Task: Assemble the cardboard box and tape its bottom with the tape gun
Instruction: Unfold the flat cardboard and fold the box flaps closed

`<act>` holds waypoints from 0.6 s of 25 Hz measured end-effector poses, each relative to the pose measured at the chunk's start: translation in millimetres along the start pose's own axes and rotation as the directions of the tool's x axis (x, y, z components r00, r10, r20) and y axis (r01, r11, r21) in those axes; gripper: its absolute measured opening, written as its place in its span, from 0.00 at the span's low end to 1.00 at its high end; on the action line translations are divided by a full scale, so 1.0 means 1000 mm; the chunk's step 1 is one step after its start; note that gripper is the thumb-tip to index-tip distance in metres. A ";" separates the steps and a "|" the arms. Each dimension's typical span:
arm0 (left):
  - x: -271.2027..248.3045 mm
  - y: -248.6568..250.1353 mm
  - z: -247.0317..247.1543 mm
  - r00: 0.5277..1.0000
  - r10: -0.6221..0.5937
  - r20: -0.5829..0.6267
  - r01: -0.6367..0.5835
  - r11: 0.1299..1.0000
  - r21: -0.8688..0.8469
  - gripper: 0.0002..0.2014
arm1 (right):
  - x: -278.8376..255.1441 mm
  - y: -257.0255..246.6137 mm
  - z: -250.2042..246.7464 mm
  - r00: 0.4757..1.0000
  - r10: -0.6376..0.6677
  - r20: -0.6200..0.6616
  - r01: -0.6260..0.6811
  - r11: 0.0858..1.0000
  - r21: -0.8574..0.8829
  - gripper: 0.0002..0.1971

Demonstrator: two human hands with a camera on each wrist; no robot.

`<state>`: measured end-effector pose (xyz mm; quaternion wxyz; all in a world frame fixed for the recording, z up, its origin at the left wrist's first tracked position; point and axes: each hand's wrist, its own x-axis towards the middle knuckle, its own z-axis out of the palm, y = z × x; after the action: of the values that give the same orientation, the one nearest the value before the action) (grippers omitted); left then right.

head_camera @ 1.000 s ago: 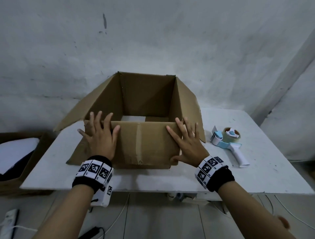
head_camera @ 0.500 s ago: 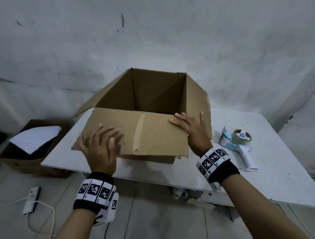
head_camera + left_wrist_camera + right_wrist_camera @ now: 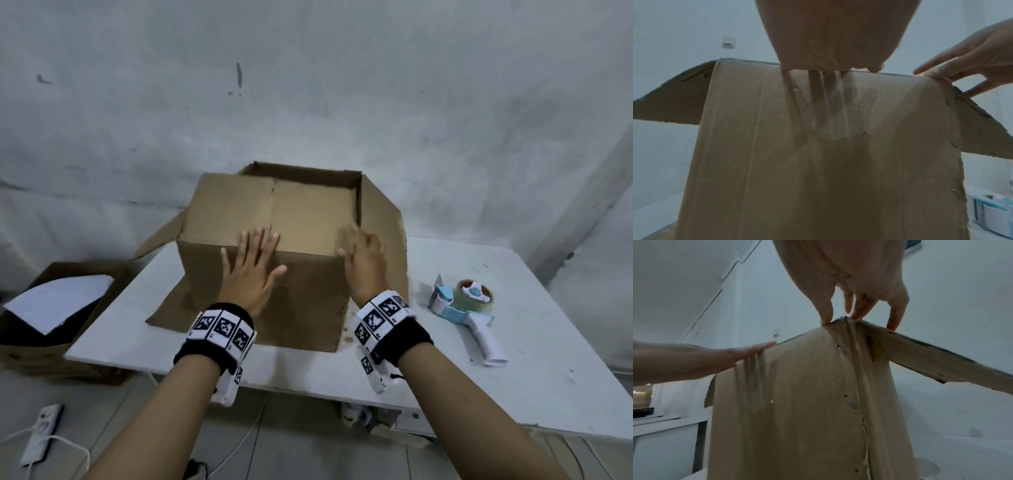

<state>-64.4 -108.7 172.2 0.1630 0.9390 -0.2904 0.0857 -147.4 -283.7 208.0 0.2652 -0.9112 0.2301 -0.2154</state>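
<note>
The near flap (image 3: 270, 216), upright a second ago, now lies folded over the box (image 3: 274, 298) on the counter (image 3: 513, 342); the left hand (image 3: 250, 270) presses it flat, fingers spread; the right hand (image 3: 364, 263), fingers straight, steadies the right corner; side flaps remain unfolded, tape gun (image 3: 469, 315) untouched beside it.

left hand (image 3: 251, 274): bare, no glove or ring to be seen.
right hand (image 3: 364, 263): bare, blurred in the head view.
forearms: bare, no sleeves.
wristbands: a black fabric band on each wrist.
markers: white square tiles with black-and-white coded patterns, set in a row round each band.
wrist units: a white housing under each wrist, also marked with coded squares.
</note>
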 end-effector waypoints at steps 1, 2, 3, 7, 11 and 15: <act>-0.001 -0.001 0.002 1.000 -0.001 -0.007 0.001 1.000 -0.003 0.40 | -0.003 0.001 0.001 0.999 -0.046 0.004 0.046 0.997 -0.064 0.21; -0.001 -0.001 0.004 1.000 0.003 -0.009 -0.003 1.000 -0.007 0.40 | -0.005 0.004 0.002 0.996 -0.085 0.036 0.088 0.991 -0.102 0.20; -0.002 0.000 0.004 1.000 0.005 -0.011 -0.005 1.000 -0.012 0.40 | -0.007 0.008 0.002 0.989 -0.113 0.097 0.126 0.982 -0.138 0.21; 0.008 -0.004 0.006 0.998 0.060 -0.015 -0.061 0.994 -0.095 0.41 | -0.019 0.024 -0.001 0.963 -0.199 0.183 0.235 0.950 -0.203 0.24; 0.016 -0.023 0.006 0.996 0.068 -0.056 -0.076 0.983 -0.167 0.40 | -0.022 0.017 -0.006 0.939 -0.279 0.202 0.315 0.933 -0.175 0.23; 0.015 -0.025 0.008 0.974 0.160 -0.162 -0.173 0.983 -0.065 0.37 | -0.024 0.007 -0.011 0.923 -0.286 0.259 0.353 0.897 -0.267 0.24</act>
<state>-37.3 -100.2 162.2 0.2143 0.8947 -0.3575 0.1608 -174.3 -280.3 205.4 0.1034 -0.9845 0.0776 -0.1189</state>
